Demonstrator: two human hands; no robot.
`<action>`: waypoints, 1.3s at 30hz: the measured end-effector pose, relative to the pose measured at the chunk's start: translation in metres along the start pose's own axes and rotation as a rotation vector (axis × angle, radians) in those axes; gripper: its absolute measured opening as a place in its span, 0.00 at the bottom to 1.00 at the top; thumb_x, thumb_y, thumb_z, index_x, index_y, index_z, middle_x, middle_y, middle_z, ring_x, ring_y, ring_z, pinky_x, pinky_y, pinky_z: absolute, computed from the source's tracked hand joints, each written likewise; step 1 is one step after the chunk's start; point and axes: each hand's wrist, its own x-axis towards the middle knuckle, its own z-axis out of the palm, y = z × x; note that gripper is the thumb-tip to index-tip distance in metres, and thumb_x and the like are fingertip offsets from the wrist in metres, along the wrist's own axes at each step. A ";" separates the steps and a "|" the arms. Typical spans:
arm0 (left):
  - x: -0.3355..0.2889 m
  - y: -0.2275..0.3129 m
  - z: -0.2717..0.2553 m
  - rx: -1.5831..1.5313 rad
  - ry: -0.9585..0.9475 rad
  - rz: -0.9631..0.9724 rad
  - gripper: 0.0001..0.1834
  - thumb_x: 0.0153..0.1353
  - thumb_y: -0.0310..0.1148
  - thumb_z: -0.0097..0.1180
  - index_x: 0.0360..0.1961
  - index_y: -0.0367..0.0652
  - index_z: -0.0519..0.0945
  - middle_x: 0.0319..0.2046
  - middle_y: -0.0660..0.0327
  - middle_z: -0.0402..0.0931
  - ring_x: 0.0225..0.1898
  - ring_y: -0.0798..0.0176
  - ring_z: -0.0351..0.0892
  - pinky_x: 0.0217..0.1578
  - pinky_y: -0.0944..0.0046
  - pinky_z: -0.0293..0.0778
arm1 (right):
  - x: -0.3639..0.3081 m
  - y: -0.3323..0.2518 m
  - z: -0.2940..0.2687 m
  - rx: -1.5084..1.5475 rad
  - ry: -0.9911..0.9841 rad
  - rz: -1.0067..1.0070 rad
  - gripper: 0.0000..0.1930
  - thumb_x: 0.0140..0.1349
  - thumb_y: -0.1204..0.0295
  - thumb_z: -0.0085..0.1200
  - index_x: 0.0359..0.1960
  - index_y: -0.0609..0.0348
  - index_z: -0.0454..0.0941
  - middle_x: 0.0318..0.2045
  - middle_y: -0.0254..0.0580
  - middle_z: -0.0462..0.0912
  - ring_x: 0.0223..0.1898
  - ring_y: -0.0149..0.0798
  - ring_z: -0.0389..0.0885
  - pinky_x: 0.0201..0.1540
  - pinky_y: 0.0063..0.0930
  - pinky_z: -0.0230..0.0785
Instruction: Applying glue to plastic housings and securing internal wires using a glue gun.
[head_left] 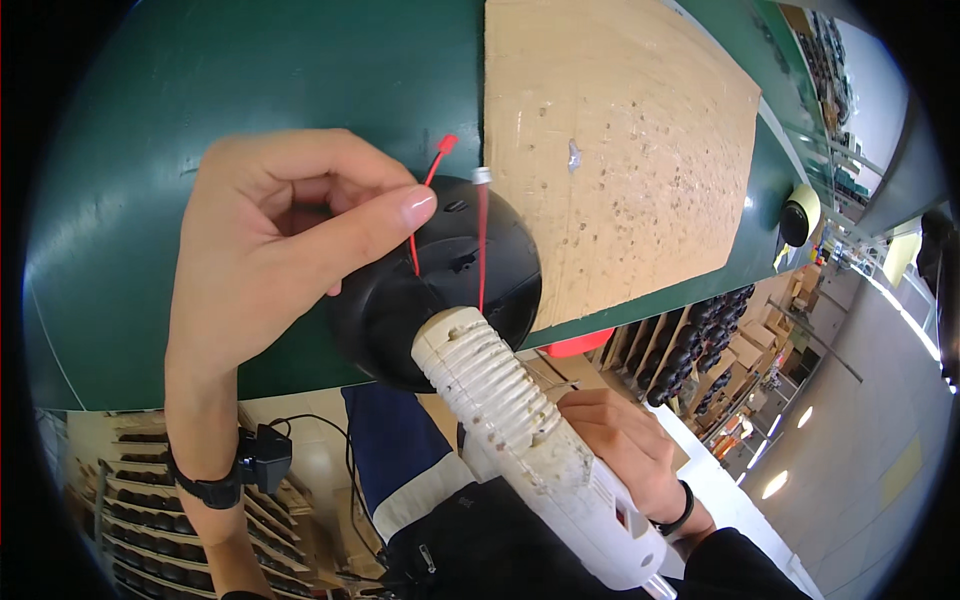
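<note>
My left hand [280, 230] is closed, with thumb and forefinger pinched at a thin red wire [416, 255] that ends in a small red connector [447, 144]. The wire rises from a round, glossy black housing [515, 240] under that hand. A second red lead [483, 235] stands up from the housing and carries a white connector [482, 175]. My right hand [625, 445] is wrapped round a stained white hot glue gun [530, 430]. Its ribbed front end is over the housing's near side and hides the nozzle. A clear glue stick [660, 588] protrudes from the rear.
A speckled cardboard sheet [640, 130] lies on the green table [340, 70], right of the housing. A yellow-and-black round object [798, 218] sits near the table's right edge. Racks of black parts [690, 345] stand beyond the edge, with another rack [150, 500] at lower left.
</note>
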 end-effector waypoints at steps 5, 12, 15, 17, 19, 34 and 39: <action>0.001 -0.002 0.001 -0.012 -0.002 0.034 0.04 0.61 0.26 0.62 0.30 0.35 0.83 0.19 0.68 0.73 0.15 0.80 0.64 0.16 0.77 0.56 | 0.005 0.001 0.008 -0.113 0.059 -0.061 0.16 0.47 0.75 0.62 0.38 0.71 0.76 0.34 0.51 0.79 0.36 0.51 0.83 0.32 0.32 0.76; -0.002 -0.003 -0.001 -0.021 -0.006 0.032 0.04 0.60 0.25 0.62 0.30 0.36 0.83 0.19 0.68 0.73 0.17 0.80 0.64 0.16 0.78 0.57 | 0.001 0.002 0.012 -0.172 0.073 -0.074 0.17 0.45 0.75 0.61 0.37 0.72 0.75 0.31 0.50 0.78 0.32 0.49 0.82 0.28 0.32 0.74; -0.003 -0.001 -0.001 -0.007 -0.001 0.025 0.02 0.60 0.24 0.62 0.32 0.35 0.82 0.23 0.66 0.74 0.21 0.79 0.66 0.17 0.78 0.58 | -0.002 0.001 0.011 -0.153 0.067 -0.049 0.17 0.45 0.74 0.61 0.36 0.72 0.75 0.29 0.48 0.78 0.30 0.47 0.81 0.25 0.31 0.72; -0.006 -0.002 -0.002 0.008 0.005 0.077 0.02 0.59 0.23 0.61 0.33 0.35 0.82 0.26 0.65 0.75 0.23 0.78 0.67 0.17 0.77 0.59 | -0.003 0.002 0.011 -0.137 0.055 -0.052 0.16 0.46 0.74 0.61 0.36 0.72 0.75 0.28 0.47 0.77 0.28 0.46 0.80 0.22 0.31 0.70; -0.010 -0.003 -0.006 0.026 0.014 0.127 0.03 0.59 0.23 0.61 0.33 0.35 0.81 0.28 0.64 0.75 0.24 0.77 0.68 0.18 0.77 0.60 | -0.002 0.000 0.009 -0.124 0.043 -0.047 0.15 0.46 0.74 0.61 0.35 0.72 0.75 0.28 0.47 0.77 0.27 0.46 0.80 0.22 0.31 0.69; -0.028 -0.015 -0.026 0.109 -0.056 0.206 0.05 0.54 0.24 0.61 0.31 0.39 0.78 0.33 0.59 0.75 0.34 0.68 0.69 0.35 0.69 0.66 | -0.004 -0.001 0.003 -0.072 0.050 -0.043 0.14 0.48 0.75 0.63 0.34 0.72 0.76 0.23 0.46 0.76 0.22 0.43 0.77 0.20 0.31 0.67; -0.032 -0.020 -0.021 0.160 0.023 0.263 0.07 0.51 0.31 0.63 0.29 0.40 0.79 0.42 0.48 0.78 0.40 0.65 0.74 0.43 0.65 0.70 | -0.007 0.001 0.005 -0.105 0.065 -0.024 0.13 0.48 0.76 0.63 0.33 0.72 0.76 0.22 0.45 0.75 0.21 0.42 0.77 0.19 0.30 0.66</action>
